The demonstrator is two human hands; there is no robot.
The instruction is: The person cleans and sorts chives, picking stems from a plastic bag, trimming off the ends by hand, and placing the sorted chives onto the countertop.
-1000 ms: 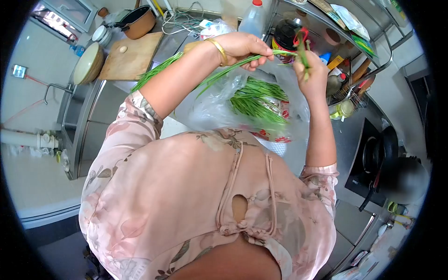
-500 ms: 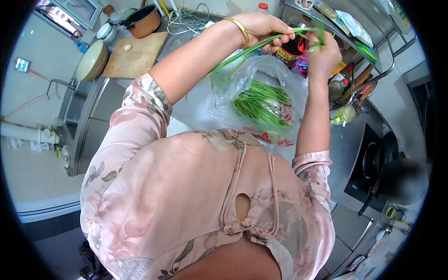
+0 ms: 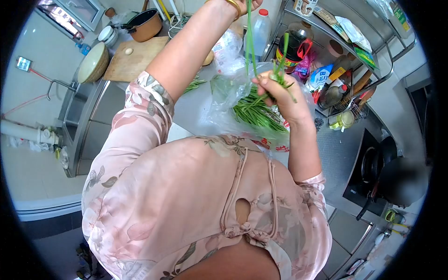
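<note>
My left hand (image 3: 246,5) is at the top edge, partly cut off, closed on a few long chives (image 3: 249,39) that hang down. A gold bangle (image 3: 232,6) circles that wrist. Lower and to the right, my right hand (image 3: 285,98) pinches a small tuft of chive pieces (image 3: 283,70), some sticking up above the fingers. Under and beside this hand lies a bunch of chives (image 3: 256,114) in an open clear plastic bag (image 3: 219,100). A smaller pile of chives (image 3: 193,84) lies on the counter, partly behind my left forearm.
A cutting board (image 3: 140,65) with a small pale round item, a bowl (image 3: 92,64) and a pot (image 3: 143,25) stand left. A red-capped bottle (image 3: 261,32) and a dark jar (image 3: 290,51) stand behind the bag. A metal rack (image 3: 347,42) and a stove (image 3: 361,172) are on the right.
My hands have moved apart: the left up to the top edge with long chives, the right down over the bag with short pieces. The long chives now hang down.
</note>
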